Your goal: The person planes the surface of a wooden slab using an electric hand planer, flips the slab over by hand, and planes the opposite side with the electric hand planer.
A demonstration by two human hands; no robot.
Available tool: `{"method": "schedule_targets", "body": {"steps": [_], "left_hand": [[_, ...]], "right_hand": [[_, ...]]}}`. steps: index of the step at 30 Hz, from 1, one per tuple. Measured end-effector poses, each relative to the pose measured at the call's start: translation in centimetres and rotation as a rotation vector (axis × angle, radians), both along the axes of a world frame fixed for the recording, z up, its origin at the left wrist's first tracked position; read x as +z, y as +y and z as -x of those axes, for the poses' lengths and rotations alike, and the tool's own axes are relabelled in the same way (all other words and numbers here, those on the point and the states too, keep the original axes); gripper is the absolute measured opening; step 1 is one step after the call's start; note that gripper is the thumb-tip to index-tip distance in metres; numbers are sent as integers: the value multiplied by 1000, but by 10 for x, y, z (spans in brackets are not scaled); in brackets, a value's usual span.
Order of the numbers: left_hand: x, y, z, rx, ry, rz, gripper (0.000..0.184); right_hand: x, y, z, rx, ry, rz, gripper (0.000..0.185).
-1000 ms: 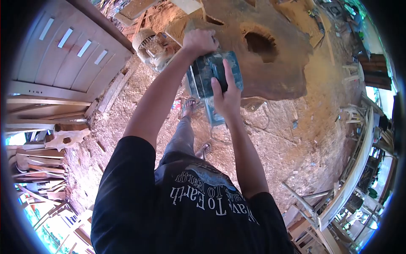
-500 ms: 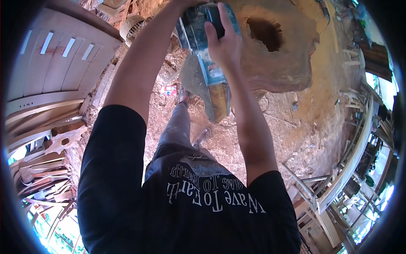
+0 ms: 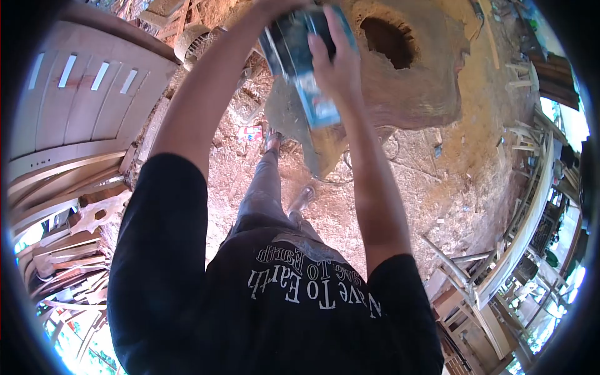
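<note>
A teal electric planer with a dark handle lies at a slant over the near left edge of a large brown wood slab. My right hand is wrapped round its handle, with the thumb and a finger visible on top. At the upper frame edge my left hand meets the planer's far end; its fingers are cut off from view. The slab has an irregular outline and a rough dark hole right of the planer. A grey-brown part of the slab shows beneath the tool.
Wood shavings cover the ground around my feet. A slatted wooden panel leans at the left, above a pile of wood offcuts. A dark cable lies near the slab. A long pale board stands at the right.
The planer has turned slightly, its near end swinging a little to the right. My right hand has moved with it. The view has shifted slightly.
</note>
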State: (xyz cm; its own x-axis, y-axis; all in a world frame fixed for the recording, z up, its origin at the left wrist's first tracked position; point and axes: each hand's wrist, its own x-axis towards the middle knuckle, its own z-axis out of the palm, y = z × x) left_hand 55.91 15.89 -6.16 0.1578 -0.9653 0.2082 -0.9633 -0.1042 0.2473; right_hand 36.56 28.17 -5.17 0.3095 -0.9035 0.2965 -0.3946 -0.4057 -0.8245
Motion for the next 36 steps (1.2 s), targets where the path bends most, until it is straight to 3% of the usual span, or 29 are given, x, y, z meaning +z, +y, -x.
{"method": "schedule_targets", "body": {"steps": [2,3,5,6,8,11,13,17,21,24,30,31,36], "left_hand": [[16,65,41,-15,39,-215,33],[-2,95,59,-46,158,-117,28],[9,166,105,-112,208,-169,29],[-9,196,126,-151,222,-14,23],[-18,248,164,-164,308,111,17],[-15,287,189,-158,277,62,15],[-15,283,185,-172,287,90,15],[-17,247,163,-133,276,176,15],[-11,212,137,-88,173,65,17],[-15,190,121,-101,138,17,20],[0,143,90,-50,59,-110,32],[-1,133,82,-57,44,-90,33],[0,93,56,-31,10,-104,38]], "right_hand": [[-1,59,34,-6,-24,4,59],[0,92,54,-21,1,19,59],[2,167,101,-25,68,-198,61],[-8,204,129,4,5,-240,62],[-9,261,171,8,79,-229,63],[-18,298,199,-8,100,-200,64],[-12,298,197,0,75,-276,63],[-13,257,172,10,75,-161,62],[1,213,144,39,5,-329,60],[5,193,122,7,49,-231,59],[22,142,84,2,41,-328,58],[14,134,76,-19,14,-204,62],[8,92,51,12,-57,-81,58]]}}
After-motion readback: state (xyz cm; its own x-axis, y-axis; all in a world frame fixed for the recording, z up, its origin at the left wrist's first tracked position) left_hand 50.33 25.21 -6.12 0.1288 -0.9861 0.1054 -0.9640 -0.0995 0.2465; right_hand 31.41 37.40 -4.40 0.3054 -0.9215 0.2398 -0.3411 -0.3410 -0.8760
